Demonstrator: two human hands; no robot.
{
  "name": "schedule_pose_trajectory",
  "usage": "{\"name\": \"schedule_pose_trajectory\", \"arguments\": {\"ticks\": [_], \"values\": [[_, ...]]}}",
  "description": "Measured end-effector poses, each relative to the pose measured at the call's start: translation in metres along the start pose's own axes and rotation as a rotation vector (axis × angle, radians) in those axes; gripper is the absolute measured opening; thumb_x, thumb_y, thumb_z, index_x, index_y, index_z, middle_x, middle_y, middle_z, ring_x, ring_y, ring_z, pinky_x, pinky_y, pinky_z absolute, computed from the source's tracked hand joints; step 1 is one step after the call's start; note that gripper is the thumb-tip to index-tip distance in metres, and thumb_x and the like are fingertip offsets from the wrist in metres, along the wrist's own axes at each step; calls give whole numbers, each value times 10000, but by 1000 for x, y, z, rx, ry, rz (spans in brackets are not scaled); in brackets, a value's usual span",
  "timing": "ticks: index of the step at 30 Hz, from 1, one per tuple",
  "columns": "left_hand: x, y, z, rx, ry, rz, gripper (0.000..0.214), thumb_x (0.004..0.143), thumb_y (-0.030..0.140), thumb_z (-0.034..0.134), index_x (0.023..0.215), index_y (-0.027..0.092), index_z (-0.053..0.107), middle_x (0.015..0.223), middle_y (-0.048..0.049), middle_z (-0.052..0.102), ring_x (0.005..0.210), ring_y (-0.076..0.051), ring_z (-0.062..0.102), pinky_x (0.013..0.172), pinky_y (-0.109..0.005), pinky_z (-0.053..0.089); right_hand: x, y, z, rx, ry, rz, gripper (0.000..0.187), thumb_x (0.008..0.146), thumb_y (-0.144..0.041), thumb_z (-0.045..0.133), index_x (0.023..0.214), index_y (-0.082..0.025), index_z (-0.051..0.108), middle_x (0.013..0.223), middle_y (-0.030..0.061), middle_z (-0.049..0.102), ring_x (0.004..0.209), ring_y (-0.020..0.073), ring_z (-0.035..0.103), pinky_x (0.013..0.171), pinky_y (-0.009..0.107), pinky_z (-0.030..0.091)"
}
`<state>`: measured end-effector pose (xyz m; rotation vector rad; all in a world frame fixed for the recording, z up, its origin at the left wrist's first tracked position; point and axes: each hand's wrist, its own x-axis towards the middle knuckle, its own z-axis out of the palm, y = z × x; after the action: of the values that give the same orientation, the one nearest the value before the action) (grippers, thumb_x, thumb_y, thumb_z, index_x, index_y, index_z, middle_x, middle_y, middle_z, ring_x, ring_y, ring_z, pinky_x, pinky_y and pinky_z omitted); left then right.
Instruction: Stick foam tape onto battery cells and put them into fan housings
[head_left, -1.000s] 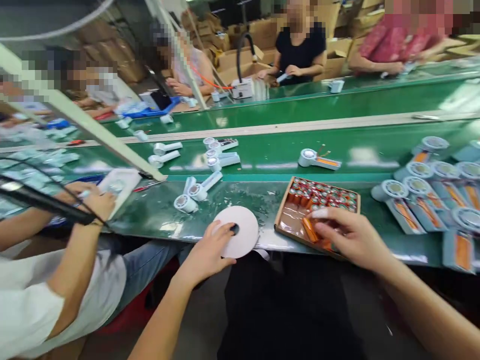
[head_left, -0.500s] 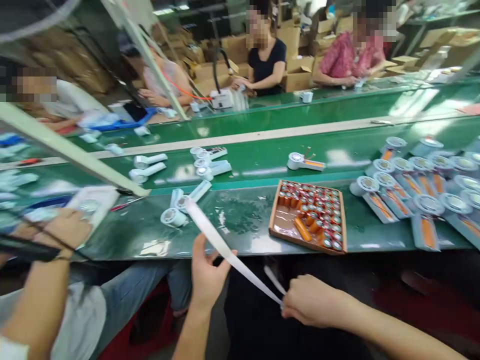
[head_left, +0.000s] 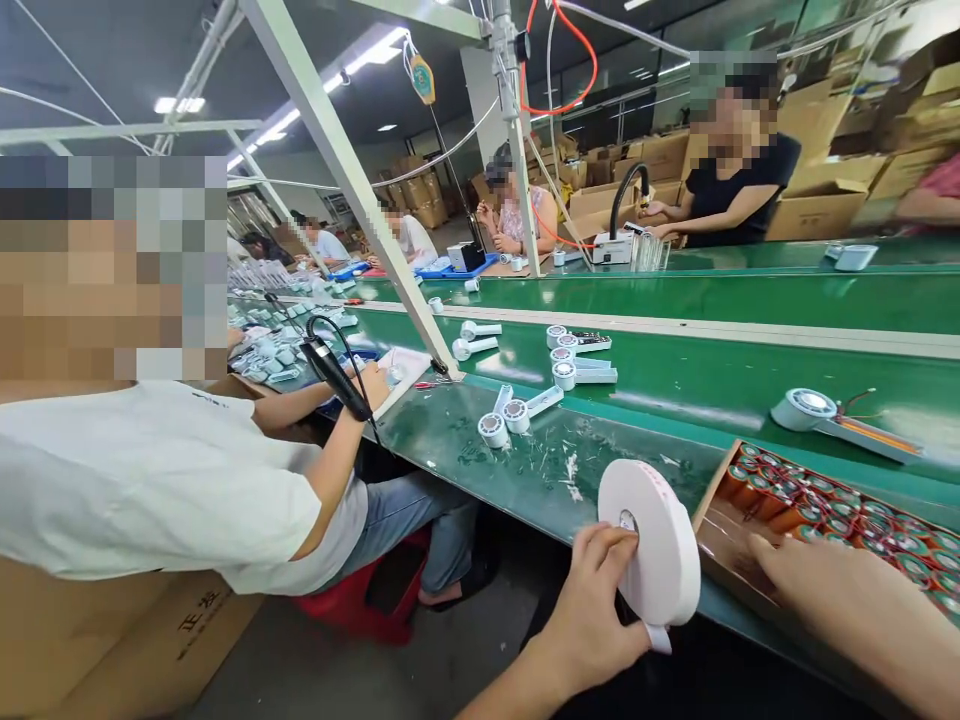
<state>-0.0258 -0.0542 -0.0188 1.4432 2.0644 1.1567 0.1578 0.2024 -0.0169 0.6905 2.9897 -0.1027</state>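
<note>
My left hand (head_left: 589, 610) grips a wide roll of white tape (head_left: 664, 540) upright at the bench's front edge. Its fingers reach into the roll's core, and a short loose tape end (head_left: 658, 638) hangs beneath, by the thumb. My right hand (head_left: 855, 590) is over the near side of a cardboard box (head_left: 739, 575) of orange battery cells (head_left: 832, 510). Its fingertips are mostly hidden, so I cannot tell whether it holds anything. Left of the roll, several light-blue handheld fan parts (head_left: 516, 415) lie on the bench.
A green conveyor belt (head_left: 675, 375) runs behind the bench, carrying fan parts and one fan body (head_left: 806, 408) with wires. A slanted metal post (head_left: 360, 200) rises at the left. A co-worker in a white shirt (head_left: 150, 480) sits close on my left; others sit across the belt.
The view has swung left. Before, a white tape strip stretched between my two hands; now my left hand has the roll, and my right hand has moved to the battery box.
</note>
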Motion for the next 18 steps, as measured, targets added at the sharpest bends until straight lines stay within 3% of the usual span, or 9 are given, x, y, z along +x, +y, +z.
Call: {"name": "schedule_pose_trajectory", "arguments": {"ticks": [3, 10, 14, 18], "values": [[-1, -5, -2, 51, 1, 0, 853, 671, 202, 845, 1477, 284, 576, 1457, -122, 601, 1460, -377, 436, 1284, -624, 365, 2, -24, -25, -173, -166, 14, 492, 876, 78, 391, 1045, -153, 791, 920, 180, 809, 862, 357, 813, 727, 459, 626], [0, -17, -6, 159, 21, 22, 805, 679, 70, 720, 1451, 269, 608, 1441, -130, 623, 1446, -366, 477, 1247, -638, 418, 12, -44, -66, -161, -213, 64, 390, 923, 41, 439, 1030, -104, 785, 987, 231, 806, 941, 359, 811, 775, 438, 630], [4, -23, -9, 229, 67, 82, 769, 713, 74, 683, 1457, 254, 597, 1463, -138, 613, 1439, -367, 496, 1214, -631, 460, 13, -36, -72, -128, -188, 79, 317, 944, -19, 493, 1084, -131, 754, 1026, 203, 803, 970, 350, 801, 805, 426, 608], [5, -25, -14, 327, 130, 159, 768, 712, 57, 659, 1447, 271, 594, 1432, -117, 631, 1401, -366, 507, 1170, -624, 493, -3, -13, -72, 84, -88, 195, 191, 991, -310, 585, 1078, -197, 711, 988, 138, 790, 913, 350, 784, 785, 460, 606]]}}
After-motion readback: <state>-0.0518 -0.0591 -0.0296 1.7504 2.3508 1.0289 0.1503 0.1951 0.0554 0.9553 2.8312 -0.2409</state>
